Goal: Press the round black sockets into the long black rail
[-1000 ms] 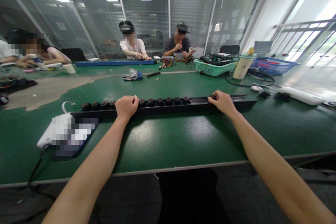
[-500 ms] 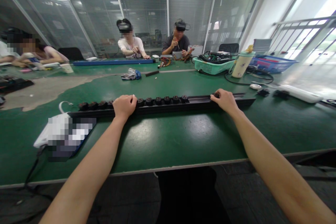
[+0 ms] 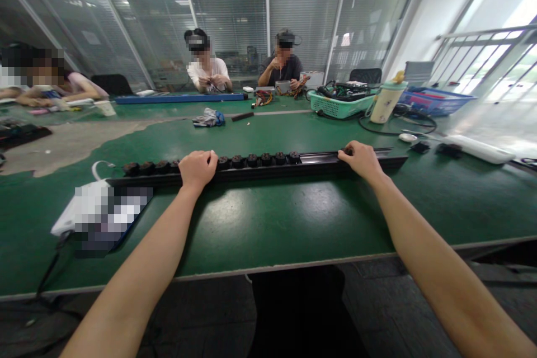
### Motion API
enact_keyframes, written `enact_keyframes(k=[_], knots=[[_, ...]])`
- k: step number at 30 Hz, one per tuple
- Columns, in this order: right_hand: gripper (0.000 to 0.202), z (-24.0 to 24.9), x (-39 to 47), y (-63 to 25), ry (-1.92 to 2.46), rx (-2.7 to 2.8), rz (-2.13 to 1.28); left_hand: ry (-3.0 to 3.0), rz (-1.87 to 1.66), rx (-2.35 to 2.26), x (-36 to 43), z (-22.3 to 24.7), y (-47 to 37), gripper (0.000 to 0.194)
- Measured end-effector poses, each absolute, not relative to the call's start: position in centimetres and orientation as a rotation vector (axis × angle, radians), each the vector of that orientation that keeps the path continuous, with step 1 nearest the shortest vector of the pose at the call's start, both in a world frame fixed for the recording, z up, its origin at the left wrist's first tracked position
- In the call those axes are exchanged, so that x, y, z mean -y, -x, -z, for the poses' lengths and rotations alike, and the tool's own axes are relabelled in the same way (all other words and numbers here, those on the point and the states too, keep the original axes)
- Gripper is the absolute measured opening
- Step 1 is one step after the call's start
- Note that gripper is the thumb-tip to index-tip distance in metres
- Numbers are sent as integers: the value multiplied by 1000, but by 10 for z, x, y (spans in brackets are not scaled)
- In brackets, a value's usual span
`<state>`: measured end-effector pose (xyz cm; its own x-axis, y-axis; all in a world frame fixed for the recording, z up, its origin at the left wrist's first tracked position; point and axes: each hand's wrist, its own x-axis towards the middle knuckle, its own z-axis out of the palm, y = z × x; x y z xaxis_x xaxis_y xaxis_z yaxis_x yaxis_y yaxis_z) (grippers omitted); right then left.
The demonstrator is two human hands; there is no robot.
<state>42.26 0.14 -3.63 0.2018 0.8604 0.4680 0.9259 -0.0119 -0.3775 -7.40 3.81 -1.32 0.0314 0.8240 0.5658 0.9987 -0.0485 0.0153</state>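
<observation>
Black rail [image 3: 251,175], mid-frame: held with closed left hand [image 3: 198,169]; pinched dark piece [image 3: 347,151], right of centre, with right hand [image 3: 361,158], contact partly hidden. Could have jammed piece crooked by pressing unevenly, or skidded rail by slackening left hold.

Both arms [image 3: 436,260] outstretched, fingers [image 3: 345,156] curled

The black rail [image 3: 268,172] — partly hidden behind the left grip [image 3: 197,170].
</observation>
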Motion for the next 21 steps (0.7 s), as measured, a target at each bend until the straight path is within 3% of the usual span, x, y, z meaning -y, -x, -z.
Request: enact_keyframes(k=[21], knots=[[17, 38, -2, -437, 1916, 1633, 151, 1938, 587, 1887, -36, 11, 72, 56]])
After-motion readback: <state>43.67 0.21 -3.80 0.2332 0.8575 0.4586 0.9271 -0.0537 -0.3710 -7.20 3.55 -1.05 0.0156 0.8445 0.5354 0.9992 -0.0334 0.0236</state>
